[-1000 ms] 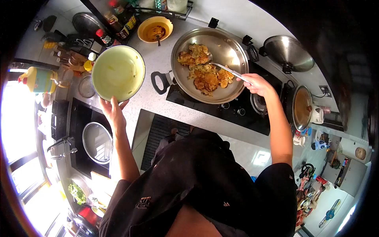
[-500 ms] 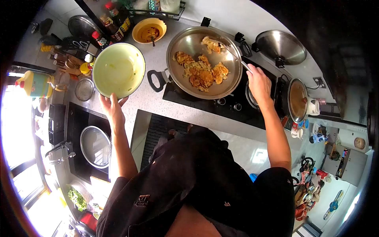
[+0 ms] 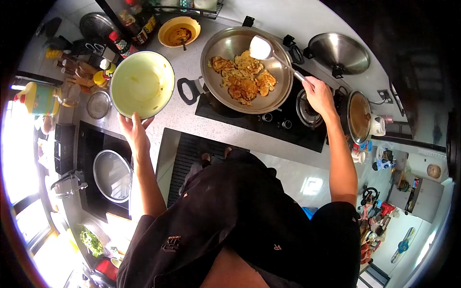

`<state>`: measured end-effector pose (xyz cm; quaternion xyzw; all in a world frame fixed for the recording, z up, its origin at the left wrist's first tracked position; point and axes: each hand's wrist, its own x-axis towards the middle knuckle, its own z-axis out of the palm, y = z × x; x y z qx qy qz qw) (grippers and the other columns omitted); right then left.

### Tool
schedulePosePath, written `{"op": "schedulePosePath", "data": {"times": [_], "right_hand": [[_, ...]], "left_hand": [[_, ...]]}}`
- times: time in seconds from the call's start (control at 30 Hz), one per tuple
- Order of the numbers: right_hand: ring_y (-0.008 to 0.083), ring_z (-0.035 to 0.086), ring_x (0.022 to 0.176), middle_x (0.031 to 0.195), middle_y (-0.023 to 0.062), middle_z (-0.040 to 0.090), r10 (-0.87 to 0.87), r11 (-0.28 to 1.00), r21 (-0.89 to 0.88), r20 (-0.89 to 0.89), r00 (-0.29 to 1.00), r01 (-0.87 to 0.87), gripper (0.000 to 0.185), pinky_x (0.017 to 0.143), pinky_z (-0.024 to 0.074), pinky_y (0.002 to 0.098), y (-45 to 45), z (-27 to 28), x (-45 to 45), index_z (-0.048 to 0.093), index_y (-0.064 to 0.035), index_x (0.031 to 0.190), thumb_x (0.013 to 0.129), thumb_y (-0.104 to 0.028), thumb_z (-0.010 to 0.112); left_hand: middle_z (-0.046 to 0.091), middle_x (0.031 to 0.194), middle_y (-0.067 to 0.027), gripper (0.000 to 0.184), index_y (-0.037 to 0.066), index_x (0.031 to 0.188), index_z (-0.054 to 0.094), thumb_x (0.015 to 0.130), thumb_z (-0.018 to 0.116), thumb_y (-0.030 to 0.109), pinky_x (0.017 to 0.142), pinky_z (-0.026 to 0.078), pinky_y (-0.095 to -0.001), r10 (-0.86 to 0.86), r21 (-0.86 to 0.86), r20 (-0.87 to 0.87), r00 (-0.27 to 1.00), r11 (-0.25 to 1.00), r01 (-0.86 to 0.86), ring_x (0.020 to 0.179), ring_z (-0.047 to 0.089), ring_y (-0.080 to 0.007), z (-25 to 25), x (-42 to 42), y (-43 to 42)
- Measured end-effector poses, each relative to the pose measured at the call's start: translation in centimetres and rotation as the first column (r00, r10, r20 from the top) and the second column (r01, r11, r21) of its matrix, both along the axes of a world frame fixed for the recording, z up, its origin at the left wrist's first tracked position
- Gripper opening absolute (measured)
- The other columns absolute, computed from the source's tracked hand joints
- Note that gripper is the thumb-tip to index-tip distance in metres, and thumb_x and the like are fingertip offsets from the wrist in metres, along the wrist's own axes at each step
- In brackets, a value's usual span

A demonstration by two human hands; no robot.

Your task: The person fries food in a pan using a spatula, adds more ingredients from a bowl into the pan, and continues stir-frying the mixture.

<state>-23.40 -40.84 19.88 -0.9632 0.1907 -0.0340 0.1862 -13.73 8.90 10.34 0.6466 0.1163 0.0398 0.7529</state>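
My left hand [image 3: 134,134] grips the lower rim of a pale green bowl [image 3: 137,89], tilted up so its inside shows a few yellow smears. In my right hand [image 3: 319,98] is the handle of a spatula [image 3: 282,61]; its shiny blade is over the far right part of the wok, above the food. Browned pieces of fried egg [image 3: 244,86] lie in the middle of the wide steel wok [image 3: 225,45], which sits on the black cooktop [image 3: 307,132].
A yellow bowl with brown sauce and a spoon [image 3: 192,29] stands behind the wok's left side. Sauce bottles [image 3: 126,47] crowd the back left. A domed steel lid [image 3: 341,55] is at the right wall. The sink [image 3: 89,168] holds a round basin [image 3: 112,175].
The spatula has lifted and turned, its blade now bare and bright. The egg piece that was on it now lies with the others in the wok. My left hand keeps the bowl.
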Motion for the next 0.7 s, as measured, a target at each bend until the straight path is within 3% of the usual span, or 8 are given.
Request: {"op": "schedulePosePath", "data": {"times": [0.17, 0.2, 0.33, 0.37, 0.47, 0.57, 0.6, 0.7], "right_hand": [[0.0427, 0.067, 0.089, 0.093, 0.0209, 0.070, 0.069, 0.995, -0.072, -0.072, 0.995, -0.074, 0.023, 0.077, 0.0532, 0.0488, -0.6, -3.6, 1.0, 0.069, -0.0083, 0.108, 0.098, -0.026, 0.058], [0.0422, 0.068, 0.086, 0.090, 0.0195, 0.070, 0.082, 0.981, -0.167, -0.080, 0.993, -0.094, 0.022, 0.076, 0.0531, 0.0499, -0.2, -3.3, 1.3, 0.068, -0.0101, 0.108, 0.099, -0.028, 0.058], [0.0416, 0.068, 0.087, 0.089, 0.0189, 0.071, -0.007, 0.990, -0.139, -0.048, 0.999, 0.000, 0.023, 0.076, 0.0529, 0.0527, -1.2, -0.1, 1.6, 0.068, -0.0093, 0.103, 0.100, -0.029, 0.056], [0.0423, 0.068, 0.089, 0.091, 0.0195, 0.071, 0.019, 0.974, -0.226, -0.039, 0.999, -0.027, 0.024, 0.078, 0.0526, 0.0531, -1.6, 0.8, 1.6, 0.067, -0.0082, 0.104, 0.099, -0.029, 0.056], [0.0437, 0.067, 0.093, 0.098, 0.0220, 0.071, 0.002, 0.929, -0.364, -0.187, 0.982, -0.071, 0.026, 0.082, 0.0530, 0.0520, -1.8, 4.1, 2.5, 0.071, -0.0078, 0.105, 0.096, -0.028, 0.059], [0.0441, 0.067, 0.094, 0.101, 0.0242, 0.070, -0.039, 0.930, -0.358, -0.333, 0.942, -0.088, 0.025, 0.082, 0.0528, 0.0526, -4.3, 3.6, 3.7, 0.074, -0.0067, 0.099, 0.094, -0.027, 0.061], [0.0396, 0.069, 0.082, 0.093, 0.0240, 0.071, -0.006, 0.929, -0.350, -0.331, 0.944, -0.117, 0.025, 0.075, 0.0527, 0.0495, -6.0, 2.3, 4.0, 0.075, -0.0061, 0.097, 0.092, -0.027, 0.063], [0.0305, 0.068, 0.070, 0.077, 0.0183, 0.070, 0.105, 0.985, -0.077, -0.456, 0.884, -0.157, 0.026, 0.068, 0.0515, 0.0425, -10.2, -3.4, 6.7, 0.075, -0.0054, 0.097, 0.092, -0.028, 0.062]], "left_hand": [[0.055, 0.135, -0.0166, 0.046, 0.009, 0.146, 0.033, 0.102, 0.047, 0.006, 0.073, 0.066, -0.0370, -0.014, -0.011, -0.001, 1.000, 1.000, 0.014, 0.107, 0.067, -0.0255, -0.4, -0.4, -0.1], [0.055, 0.135, -0.0166, 0.046, 0.009, 0.146, 0.033, 0.102, 0.047, 0.006, 0.073, 0.066, -0.0370, -0.018, -0.013, -0.004, 1.000, 1.000, 0.018, 0.106, 0.067, -0.0254, -0.3, -0.4, -0.3], [0.055, 0.135, -0.0161, 0.046, 0.009, 0.146, 0.033, 0.103, 0.046, 0.006, 0.073, 0.066, -0.0372, -0.029, -0.020, -0.007, 1.000, 0.999, 0.029, 0.107, 0.067, -0.0266, -0.6, -0.7, -0.4], [0.055, 0.134, -0.0161, 0.046, 0.009, 0.146, 0.033, 0.103, 0.046, 0.006, 0.073, 0.066, -0.0372, -0.021, -0.025, -0.010, 1.000, 0.999, 0.021, 0.107, 0.067, -0.0269, -0.7, -0.7, -0.6], [0.055, 0.134, -0.0162, 0.047, 0.009, 0.147, 0.033, 0.103, 0.046, 0.006, 0.074, 0.066, -0.0372, 0.001, -0.033, -0.020, 1.000, 0.999, -0.001, 0.108, 0.067, -0.0276, -0.9, -0.8, -0.9], [0.055, 0.134, -0.0160, 0.047, 0.010, 0.147, 0.033, 0.103, 0.047, 0.007, 0.073, 0.066, -0.0369, 0.005, -0.034, -0.018, 1.000, 0.999, -0.006, 0.108, 0.067, -0.0273, -1.3, -0.8, -1.1], [0.055, 0.134, -0.0159, 0.047, 0.009, 0.147, 0.033, 0.103, 0.047, 0.007, 0.073, 0.066, -0.0367, 0.005, -0.035, -0.016, 1.000, 0.999, -0.005, 0.108, 0.067, -0.0270, -1.3, -0.8, -1.1], [0.056, 0.133, -0.0154, 0.046, 0.009, 0.147, 0.034, 0.103, 0.048, 0.007, 0.072, 0.066, -0.0363, 0.013, -0.023, -0.025, 1.000, 1.000, -0.013, 0.106, 0.068, -0.0263, -0.9, -1.0, -1.2]]}}
